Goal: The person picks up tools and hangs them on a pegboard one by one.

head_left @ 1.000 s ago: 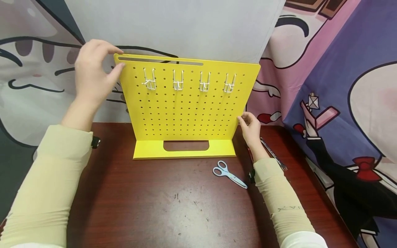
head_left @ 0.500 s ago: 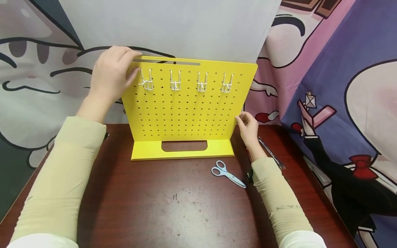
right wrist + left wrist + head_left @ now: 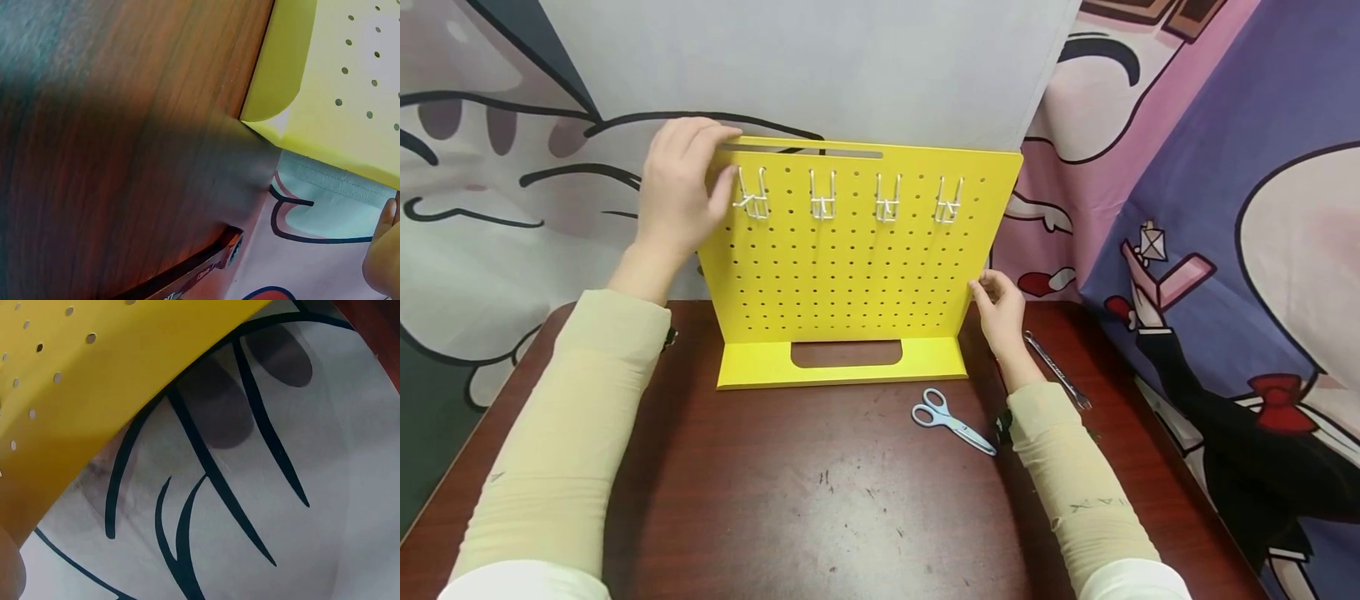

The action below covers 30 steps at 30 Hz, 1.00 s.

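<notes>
A yellow pegboard [image 3: 850,275] stands upright on its flat foot at the back of the table. Several white wire hooks [image 3: 822,200] line its upper part. My left hand [image 3: 681,187] pinches the board at its top left corner, fingers over the top edge and thumb on the front. Lower down on the opposite side, my right hand [image 3: 1002,312] pinches the right edge between thumb and fingers. In the left wrist view a fingertip [image 3: 9,569] shows beside the board [image 3: 94,394]. Fingers [image 3: 384,250] also appear below the board's edge in the right wrist view.
Light blue scissors [image 3: 953,422] lie on the brown table [image 3: 775,483] in front of the board's right end. A metal wrench [image 3: 1057,371] lies beyond the right forearm. Printed cloth [image 3: 1195,208] hangs behind and to the right; a white panel [image 3: 820,67] is behind the board.
My left hand has slid inward to the right from the very corner along the top edge, then stayed almost still. My right hand keeps its place on the right edge.
</notes>
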### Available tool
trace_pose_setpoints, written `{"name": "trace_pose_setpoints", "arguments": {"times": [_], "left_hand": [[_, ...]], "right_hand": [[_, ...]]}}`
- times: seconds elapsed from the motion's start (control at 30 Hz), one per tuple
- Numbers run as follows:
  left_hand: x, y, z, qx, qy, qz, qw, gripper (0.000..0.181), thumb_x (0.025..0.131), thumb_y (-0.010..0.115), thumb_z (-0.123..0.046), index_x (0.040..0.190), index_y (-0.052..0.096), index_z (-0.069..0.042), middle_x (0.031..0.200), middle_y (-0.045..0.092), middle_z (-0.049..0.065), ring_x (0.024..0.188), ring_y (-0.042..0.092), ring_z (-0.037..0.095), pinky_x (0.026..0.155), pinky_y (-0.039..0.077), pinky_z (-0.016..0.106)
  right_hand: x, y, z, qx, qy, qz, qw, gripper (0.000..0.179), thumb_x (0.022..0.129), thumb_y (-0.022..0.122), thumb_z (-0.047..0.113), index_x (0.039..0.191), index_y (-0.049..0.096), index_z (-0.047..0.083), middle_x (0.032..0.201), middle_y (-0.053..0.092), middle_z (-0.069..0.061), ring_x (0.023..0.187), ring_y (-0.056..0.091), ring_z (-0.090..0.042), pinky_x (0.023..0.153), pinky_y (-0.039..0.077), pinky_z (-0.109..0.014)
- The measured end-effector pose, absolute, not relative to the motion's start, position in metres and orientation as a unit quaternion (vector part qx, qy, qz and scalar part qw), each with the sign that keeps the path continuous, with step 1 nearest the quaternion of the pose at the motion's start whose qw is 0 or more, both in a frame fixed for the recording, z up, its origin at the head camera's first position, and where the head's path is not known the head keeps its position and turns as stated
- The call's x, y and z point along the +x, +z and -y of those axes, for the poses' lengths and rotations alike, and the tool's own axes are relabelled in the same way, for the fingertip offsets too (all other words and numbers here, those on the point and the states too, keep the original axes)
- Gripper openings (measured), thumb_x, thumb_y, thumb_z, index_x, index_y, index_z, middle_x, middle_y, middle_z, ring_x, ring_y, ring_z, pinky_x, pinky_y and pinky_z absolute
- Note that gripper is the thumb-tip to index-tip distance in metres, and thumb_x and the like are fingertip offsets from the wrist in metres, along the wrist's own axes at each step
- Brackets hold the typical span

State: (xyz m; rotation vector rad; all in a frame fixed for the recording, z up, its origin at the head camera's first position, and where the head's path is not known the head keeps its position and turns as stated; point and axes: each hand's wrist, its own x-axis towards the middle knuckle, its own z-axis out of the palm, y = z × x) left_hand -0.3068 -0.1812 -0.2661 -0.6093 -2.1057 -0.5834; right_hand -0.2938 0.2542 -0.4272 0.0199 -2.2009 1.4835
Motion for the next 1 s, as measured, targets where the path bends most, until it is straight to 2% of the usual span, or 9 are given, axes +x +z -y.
{"name": "trace_pose_setpoints", "arguments": {"times": [0.2,0.37,0.57,0.67,0.8,0.87,1.0], "left_hand": [[-0.303,-0.259,0.185,-0.255,-0.226,0.853,0.396,0.041,0.097,0.069,0.000,0.137,0.065,-0.002,0.135,0.068,0.020,0.133,0.056,0.040,0.126,0.038,0.044],[-0.300,-0.256,0.189,-0.261,-0.209,0.865,0.374,0.043,0.096,0.072,0.001,0.138,0.063,-0.001,0.136,0.067,0.020,0.132,0.055,0.040,0.124,0.040,0.047],[-0.299,-0.255,0.190,-0.263,-0.215,0.866,0.367,0.045,0.094,0.075,0.002,0.138,0.064,-0.001,0.137,0.067,0.020,0.133,0.055,0.040,0.124,0.040,0.047],[-0.299,-0.255,0.189,-0.265,-0.218,0.865,0.366,0.046,0.093,0.075,0.003,0.138,0.064,-0.001,0.137,0.067,0.020,0.133,0.056,0.041,0.125,0.039,0.046],[-0.298,-0.253,0.188,-0.264,-0.220,0.865,0.366,0.045,0.093,0.076,0.003,0.137,0.065,0.000,0.136,0.067,0.021,0.133,0.056,0.041,0.125,0.039,0.046],[-0.298,-0.252,0.187,-0.262,-0.220,0.866,0.365,0.045,0.093,0.076,0.003,0.136,0.065,0.000,0.136,0.067,0.020,0.132,0.056,0.041,0.125,0.040,0.046],[-0.297,-0.250,0.187,-0.253,-0.216,0.872,0.358,0.044,0.093,0.076,0.002,0.136,0.065,0.000,0.137,0.068,0.020,0.131,0.056,0.041,0.124,0.040,0.046]], "right_hand": [[-0.294,-0.426,-0.255,0.000,0.541,0.804,0.245,0.018,0.101,0.070,0.003,0.113,0.067,-0.011,0.097,0.067,-0.012,0.076,0.059,0.006,0.072,0.052,-0.005],[-0.293,-0.423,-0.256,0.005,0.535,0.811,0.236,0.020,0.100,0.071,0.004,0.113,0.068,-0.011,0.095,0.066,-0.007,0.078,0.059,0.004,0.072,0.051,-0.006],[-0.289,-0.420,-0.270,0.001,0.519,0.825,0.225,0.023,0.099,0.074,0.010,0.116,0.072,-0.006,0.101,0.073,-0.008,0.084,0.062,0.005,0.075,0.051,-0.008],[-0.286,-0.419,-0.282,-0.011,0.517,0.827,0.221,0.024,0.098,0.075,0.011,0.117,0.073,-0.005,0.097,0.072,0.005,0.086,0.062,0.006,0.076,0.051,-0.008],[-0.281,-0.417,-0.297,-0.019,0.511,0.832,0.215,0.025,0.098,0.075,0.010,0.116,0.073,-0.006,0.087,0.064,0.026,0.084,0.062,0.008,0.074,0.050,-0.006],[-0.278,-0.417,-0.306,-0.024,0.511,0.834,0.206,0.027,0.098,0.075,0.010,0.118,0.073,-0.008,0.084,0.063,0.029,0.083,0.061,0.010,0.075,0.049,-0.004],[-0.274,-0.417,-0.322,-0.030,0.517,0.834,0.189,0.029,0.098,0.075,0.008,0.122,0.072,-0.009,0.083,0.063,0.029,0.081,0.061,0.011,0.075,0.049,-0.002]]}}
